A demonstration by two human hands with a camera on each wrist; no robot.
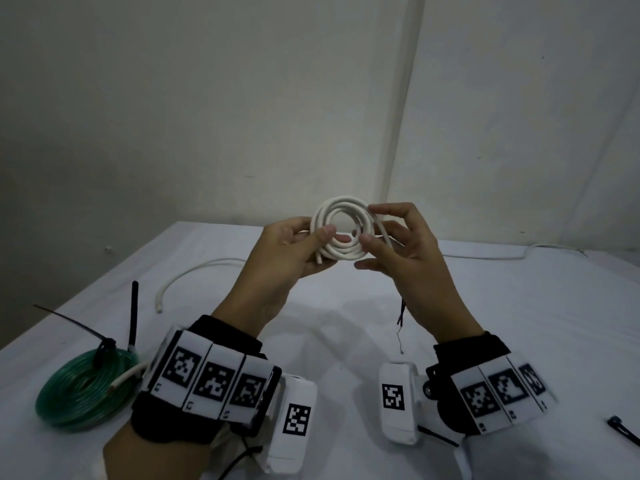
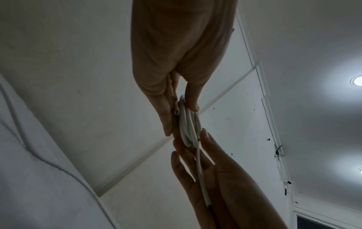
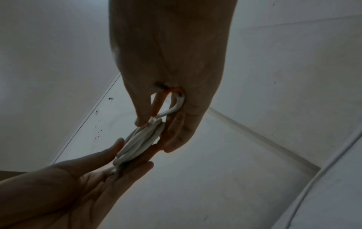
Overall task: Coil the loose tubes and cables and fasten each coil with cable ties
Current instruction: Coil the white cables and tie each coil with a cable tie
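Both hands hold a white cable coil [image 1: 341, 230] upright above the table. My left hand [image 1: 311, 239] grips its left side, thumb in front and fingers behind. My right hand [image 1: 371, 226] pinches the right side between thumb and index finger. The coil's loose end [image 1: 382, 233] runs down across the right palm, and dark bare wires [image 1: 401, 317] hang below that hand. In the left wrist view the coil [image 2: 189, 124] is seen edge-on between the thumb [image 2: 192, 103] and the fingers. The right wrist view shows the coil [image 3: 141, 142] edge-on too, with the left hand [image 3: 117, 155] under it.
A green tube coil [image 1: 86, 386] bound with a black cable tie [image 1: 104, 344] lies at the near left of the white table [image 1: 346, 341]. A loose white cable [image 1: 194, 271] lies behind it, another white cable [image 1: 512, 255] at the far right. A black cable tie [image 1: 623, 427] lies at the near right.
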